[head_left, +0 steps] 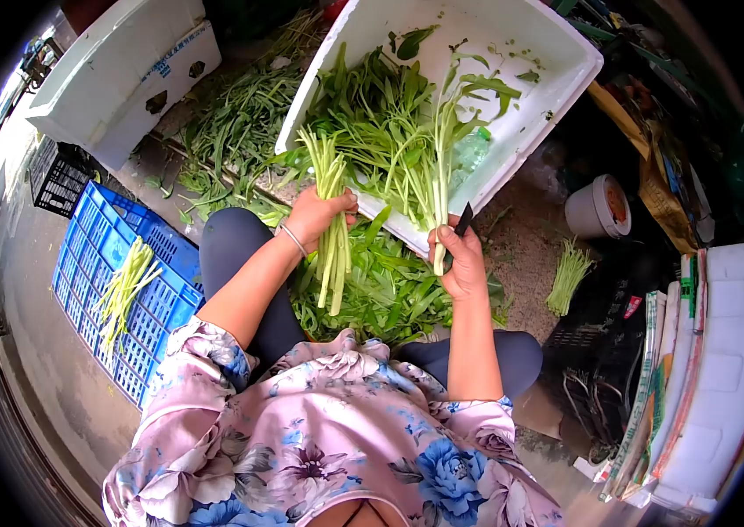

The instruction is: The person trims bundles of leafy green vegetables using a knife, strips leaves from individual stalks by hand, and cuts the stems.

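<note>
Leaf-strewn ground (517, 230) borders a white foam box (537, 132). By the box's near side, the left hand (321, 216) has fingers wrapped round a stem bundle (328, 167); by its near corner, the right hand's (460, 256) fingers clasp leafy stalks (442, 162) and a black tool (464, 218).

A head-worn camera gives one wide view, looking steeply down and forward, close above a pink, blue-flowered fabric blouse (328, 426), with slender pale green stalks (335, 255) mid-frame and a white rectangular foam box (548, 61) farther off.
</note>
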Motion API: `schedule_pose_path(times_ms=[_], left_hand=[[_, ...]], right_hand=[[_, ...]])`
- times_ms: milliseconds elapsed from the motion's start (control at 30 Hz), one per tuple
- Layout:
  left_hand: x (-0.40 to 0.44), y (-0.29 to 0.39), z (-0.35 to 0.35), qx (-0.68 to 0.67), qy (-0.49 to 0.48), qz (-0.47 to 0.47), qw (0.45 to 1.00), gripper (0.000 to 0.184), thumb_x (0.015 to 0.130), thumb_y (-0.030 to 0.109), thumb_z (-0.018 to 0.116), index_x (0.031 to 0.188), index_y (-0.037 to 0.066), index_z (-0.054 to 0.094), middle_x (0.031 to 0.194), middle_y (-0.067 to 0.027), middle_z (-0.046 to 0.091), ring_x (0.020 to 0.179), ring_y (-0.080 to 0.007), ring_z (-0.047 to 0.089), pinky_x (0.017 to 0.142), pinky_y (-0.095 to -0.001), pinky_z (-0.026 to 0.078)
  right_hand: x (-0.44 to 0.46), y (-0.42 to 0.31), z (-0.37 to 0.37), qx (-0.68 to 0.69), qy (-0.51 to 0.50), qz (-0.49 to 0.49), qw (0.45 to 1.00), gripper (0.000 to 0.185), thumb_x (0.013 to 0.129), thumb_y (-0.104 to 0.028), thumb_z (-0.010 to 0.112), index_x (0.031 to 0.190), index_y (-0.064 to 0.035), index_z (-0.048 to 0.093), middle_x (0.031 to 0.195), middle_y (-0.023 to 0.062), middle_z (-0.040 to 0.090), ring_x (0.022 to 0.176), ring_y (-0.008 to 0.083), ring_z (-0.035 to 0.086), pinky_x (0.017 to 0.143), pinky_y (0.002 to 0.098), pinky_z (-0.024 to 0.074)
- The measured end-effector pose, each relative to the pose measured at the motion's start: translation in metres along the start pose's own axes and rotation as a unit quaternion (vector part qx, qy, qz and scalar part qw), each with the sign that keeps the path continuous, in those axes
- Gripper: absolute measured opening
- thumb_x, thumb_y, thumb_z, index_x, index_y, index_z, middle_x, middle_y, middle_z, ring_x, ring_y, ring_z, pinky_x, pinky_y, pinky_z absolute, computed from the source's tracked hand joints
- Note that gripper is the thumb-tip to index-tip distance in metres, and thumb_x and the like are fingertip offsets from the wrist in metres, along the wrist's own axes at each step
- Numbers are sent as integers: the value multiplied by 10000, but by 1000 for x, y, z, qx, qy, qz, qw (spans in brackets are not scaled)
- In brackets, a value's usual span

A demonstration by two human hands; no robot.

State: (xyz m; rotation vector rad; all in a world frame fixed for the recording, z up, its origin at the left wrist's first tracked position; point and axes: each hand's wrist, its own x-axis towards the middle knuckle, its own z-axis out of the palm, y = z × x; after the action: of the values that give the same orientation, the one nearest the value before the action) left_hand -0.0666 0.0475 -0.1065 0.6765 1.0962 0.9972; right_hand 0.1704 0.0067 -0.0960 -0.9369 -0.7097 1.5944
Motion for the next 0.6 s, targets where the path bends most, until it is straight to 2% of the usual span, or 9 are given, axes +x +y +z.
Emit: schedule_pose_path(times_ms=[100, 167, 200, 233, 300, 433, 467, 533, 600], left_hand=[[-7, -8, 9, -8, -24, -31, 999, 165, 786, 97, 616, 913, -1, 574, 828, -100, 615, 619, -152, 577, 533, -272, 494], [-6, -23, 14, -51, -37, -71, 995, 217, 791, 157, 639, 926, 2, 570, 857, -101, 614, 628, -155, 577, 544, -279, 502], [-4, -30, 14, -65, -52, -88, 993, 272, 787, 212, 662, 937, 7, 563, 875, -99, 611, 649, -165, 585, 558, -296, 514], [-2, -36, 12, -63, -52, -92, 992, 272, 787, 212, 662, 937, 7, 563, 875, -99, 611, 649, -165, 585, 558, -296, 514], [6, -45, 7, -25, -83, -120, 989, 265, 815, 241, 629, 952, 27, 555, 863, -89, 612, 689, -199, 602, 602, -342, 529], [7, -44, 2, -78, -98, -181, 975, 242, 794, 191, 654, 939, 25, 554, 876, -89, 605, 768, -220, 620, 664, -358, 533], [8, -47, 1, -73, -102, -172, 977, 232, 781, 115, 652, 966, 8, 561, 927, -103, 612, 783, -221, 618, 683, -345, 530], [5, -45, 2, -71, -101, -163, 979, 233, 771, 95, 657, 962, -2, 566, 899, -106, 621, 771, -228, 623, 677, -349, 532], [1, -40, 5, -73, -84, -146, 983, 244, 746, 44, 663, 965, -19, 577, 894, -110, 632, 736, -222, 624, 660, -334, 532]], right_hand=[[-15, 22, 12, -84, 27, 18, 996, 313, 740, -146, 706, 988, -22, 562, 733, 38, 618, 615, 57, 546, 405, 163, 324], [-27, 36, 17, -105, 21, 41, 993, 286, 752, -100, 684, 991, -14, 554, 758, 48, 624, 672, 102, 579, 598, 198, 434], [-32, 42, 21, -103, 10, 42, 994, 290, 742, -91, 693, 985, -3, 562, 771, 40, 622, 688, 96, 580, 625, 197, 436], [-36, 50, 23, -109, 1, 34, 993, 277, 745, -75, 691, 974, 28, 574, 766, 33, 614, 654, 79, 560, 620, 193, 440], [-43, 68, 18, -151, -17, 39, 988, 273, 745, -71, 691, 968, 36, 575, 778, 33, 612, 679, 70, 553, 634, 188, 440], [-52, 87, 16, -247, -10, 15, 969, 244, 749, -61, 675, 959, 29, 588, 745, -1, 588, 676, 51, 520, 640, 188, 418], [-54, 89, 16, -244, -7, 13, 970, 244, 749, -61, 675, 959, 29, 588, 745, -1, 588, 676, 51, 520, 640, 188, 418], [-57, 88, 18, -319, -11, -13, 947, 239, 749, -66, 689, 951, 15, 592, 746, -5, 580, 684, 45, 517, 650, 193, 430], [-56, 89, 17, -281, -18, -13, 959, 244, 763, -103, 685, 959, 11, 593, 748, -6, 578, 677, 43, 510, 635, 190, 423]])
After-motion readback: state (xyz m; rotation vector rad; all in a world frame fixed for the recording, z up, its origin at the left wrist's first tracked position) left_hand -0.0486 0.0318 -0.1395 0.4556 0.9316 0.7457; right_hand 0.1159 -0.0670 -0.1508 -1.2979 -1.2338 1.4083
